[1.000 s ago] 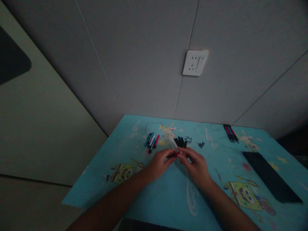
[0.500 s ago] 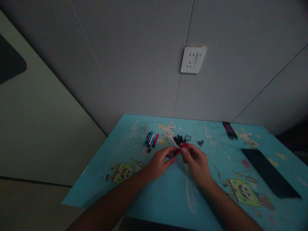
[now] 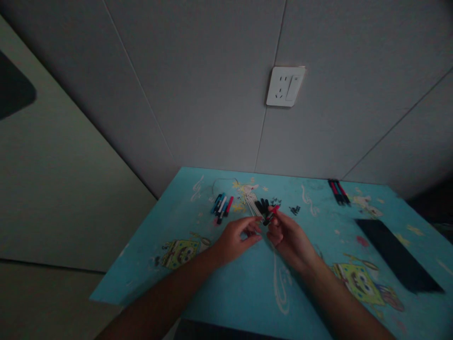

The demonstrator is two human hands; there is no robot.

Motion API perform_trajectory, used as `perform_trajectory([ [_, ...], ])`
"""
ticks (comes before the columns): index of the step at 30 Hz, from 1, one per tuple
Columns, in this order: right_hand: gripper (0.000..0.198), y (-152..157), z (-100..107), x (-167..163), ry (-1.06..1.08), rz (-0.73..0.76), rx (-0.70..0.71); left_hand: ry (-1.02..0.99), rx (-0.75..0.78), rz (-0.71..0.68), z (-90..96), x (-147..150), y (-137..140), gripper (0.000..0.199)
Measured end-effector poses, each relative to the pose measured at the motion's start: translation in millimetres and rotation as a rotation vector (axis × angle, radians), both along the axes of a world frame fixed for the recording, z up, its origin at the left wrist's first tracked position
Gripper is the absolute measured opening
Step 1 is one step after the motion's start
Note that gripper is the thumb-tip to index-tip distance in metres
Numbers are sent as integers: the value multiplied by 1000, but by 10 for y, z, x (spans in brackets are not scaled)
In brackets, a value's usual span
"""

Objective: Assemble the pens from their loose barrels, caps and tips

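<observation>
Here, red piece (image 3: 275, 208) pinched in right hand (image 3: 287, 232), left hand (image 3: 236, 240) near.

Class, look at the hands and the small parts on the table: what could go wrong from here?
The red piece, pinched in the right hand, might slip and fall among the black parts. A careless reach could scatter the loose dark bits. The left hand might bump the white sticks lying beyond it.
</observation>
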State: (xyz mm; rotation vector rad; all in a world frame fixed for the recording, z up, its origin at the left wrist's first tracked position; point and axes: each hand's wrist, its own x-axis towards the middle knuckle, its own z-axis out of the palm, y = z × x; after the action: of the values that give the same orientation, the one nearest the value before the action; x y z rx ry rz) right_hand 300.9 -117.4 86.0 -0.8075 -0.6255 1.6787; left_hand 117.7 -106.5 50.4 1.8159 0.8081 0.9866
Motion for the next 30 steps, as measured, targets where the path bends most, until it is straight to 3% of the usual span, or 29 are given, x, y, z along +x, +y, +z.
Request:
perform_trajectory([
  [3,27,-23,17,21,-270,-71,173,14,92,34,31,-12,7,51],
  [7,22,-84,7,34,-932,-230,568,42,235,119,76,-34,23,53],
  [9,20,-108,-23,6,-1106,-185,750,70,270,124,67,-41,32,39],
  [12,21,-105,-89,-44,-1160,-45,922,152,276,119,25,-47,46,16],
  [14,24,-75,-132,-50,-1203,-28,923,188,265,160,10,-56,60,10],
  [16,25,-31,-173,-27,-1333,-78,839,171,239,256,26,-75,82,11],
  [19,23,31,-239,17,-1637,-109,685,88,163,397,87,-121,126,33],
  [22,22,70,-298,11,-1843,-65,608,31,114,441,125,-168,171,49],
  [30,21,122,-325,-104,-1980,-76,572,112,221,468,57,-192,226,28],
])
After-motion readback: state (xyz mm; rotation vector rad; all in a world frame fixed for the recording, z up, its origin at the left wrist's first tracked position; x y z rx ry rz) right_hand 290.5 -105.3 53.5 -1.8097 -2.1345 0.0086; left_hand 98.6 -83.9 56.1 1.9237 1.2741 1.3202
